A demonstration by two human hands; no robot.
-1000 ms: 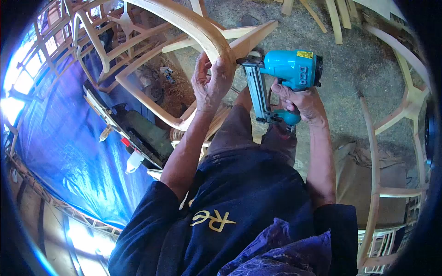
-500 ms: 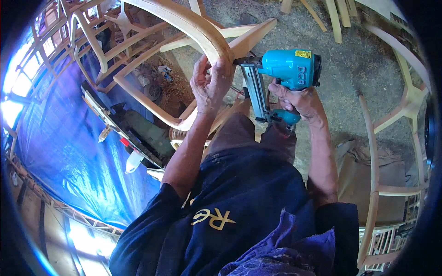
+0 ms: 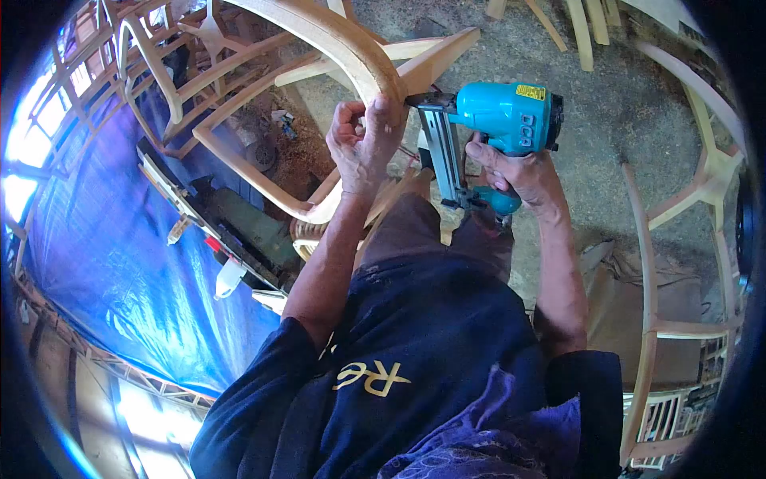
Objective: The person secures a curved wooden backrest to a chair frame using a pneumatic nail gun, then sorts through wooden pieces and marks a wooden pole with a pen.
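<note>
A teal nail gun [image 3: 504, 112] is in my right hand [image 3: 515, 172], with my fingers wrapped round its grip. Its nose meets the wooden chair frame [image 3: 335, 40] at the joint where a curved rail and a straight piece come together. My left hand [image 3: 367, 144] grips the end of the curved rail, thumb on top, just left of the nose. The nail gun's slanted magazine [image 3: 444, 152] hangs down toward my knees. My left fingertips are partly curled out of sight.
Several wooden chair frames [image 3: 167, 88] stand at the upper left, and another frame [image 3: 646, 263] is at the right. A blue tarp [image 3: 144, 263] covers the left side. Loose wooden strips [image 3: 578, 32] lie on the concrete floor [image 3: 606, 120], and sawdust [image 3: 299, 144] is scattered beneath the frame.
The nail gun has shifted very slightly right and tilted a little, its nose still at the joint. My left hand keeps its grip on the curved rail.
</note>
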